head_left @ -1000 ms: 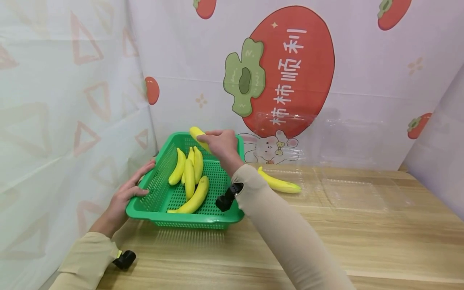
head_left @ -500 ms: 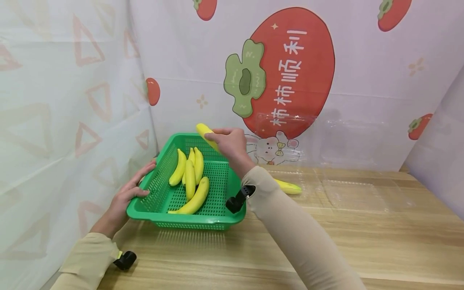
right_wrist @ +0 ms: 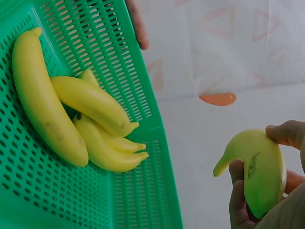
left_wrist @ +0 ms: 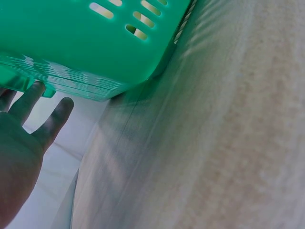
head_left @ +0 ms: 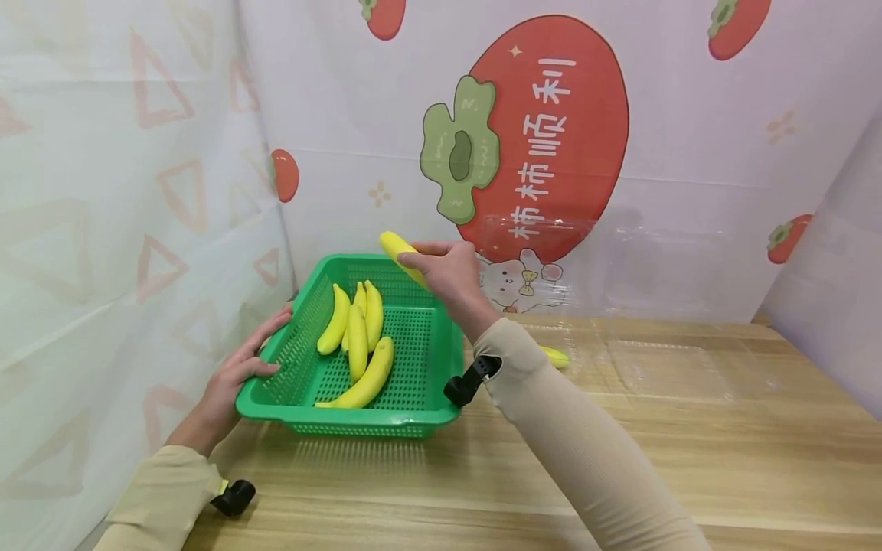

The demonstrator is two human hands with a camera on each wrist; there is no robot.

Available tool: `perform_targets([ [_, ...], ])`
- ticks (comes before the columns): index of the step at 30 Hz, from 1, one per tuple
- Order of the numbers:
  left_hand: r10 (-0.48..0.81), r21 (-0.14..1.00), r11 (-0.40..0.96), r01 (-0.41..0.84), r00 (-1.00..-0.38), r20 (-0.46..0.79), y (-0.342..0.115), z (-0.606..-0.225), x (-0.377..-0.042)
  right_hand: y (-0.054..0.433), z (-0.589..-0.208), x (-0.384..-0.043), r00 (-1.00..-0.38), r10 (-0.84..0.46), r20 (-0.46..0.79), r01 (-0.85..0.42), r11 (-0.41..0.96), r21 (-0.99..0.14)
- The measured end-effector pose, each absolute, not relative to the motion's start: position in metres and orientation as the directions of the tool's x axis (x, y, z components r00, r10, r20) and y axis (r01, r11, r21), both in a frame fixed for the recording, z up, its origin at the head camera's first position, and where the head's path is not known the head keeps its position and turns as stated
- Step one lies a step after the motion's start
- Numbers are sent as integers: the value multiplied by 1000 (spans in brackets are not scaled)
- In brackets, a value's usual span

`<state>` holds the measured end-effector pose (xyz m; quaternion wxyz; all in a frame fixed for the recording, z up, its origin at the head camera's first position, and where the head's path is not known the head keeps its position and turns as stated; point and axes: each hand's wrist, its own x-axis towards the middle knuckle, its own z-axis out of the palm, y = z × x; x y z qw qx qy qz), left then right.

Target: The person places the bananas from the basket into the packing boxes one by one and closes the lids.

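Note:
My right hand (head_left: 451,275) holds a yellow banana (head_left: 403,256) above the back right corner of a green plastic basket (head_left: 372,415). In the right wrist view the held banana (right_wrist: 257,167) has a greenish end and a dark mark, with thumb and fingers around it. My left hand (head_left: 230,383) grips the basket's left rim, its thumb over the edge. Two spread fingers (left_wrist: 52,124) show beside the outer wall in the left wrist view. Several bananas (head_left: 357,344) lie in the left half of the basket.
Another banana (head_left: 554,357) lies on the wooden table (head_left: 620,459), mostly hidden behind the right sleeve. Clear plastic clamshell containers (head_left: 664,367) stand with raised lids at the back right. Printed cloth walls (head_left: 344,92) close off the back and sides.
My right hand has moved right with the banana, from over the basket's back toward its right corner. The sleeve now covers more of the banana on the table. The left hand stays put.

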<state>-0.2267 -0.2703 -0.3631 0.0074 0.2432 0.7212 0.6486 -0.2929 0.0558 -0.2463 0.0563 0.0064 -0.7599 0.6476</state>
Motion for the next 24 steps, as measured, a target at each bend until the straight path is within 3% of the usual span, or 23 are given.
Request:
perform_targets([
  [24,353,935,17,353,-877,325,-270,-365,-228,89,-252,-290,-987,40,153,-143,182,-973],
])
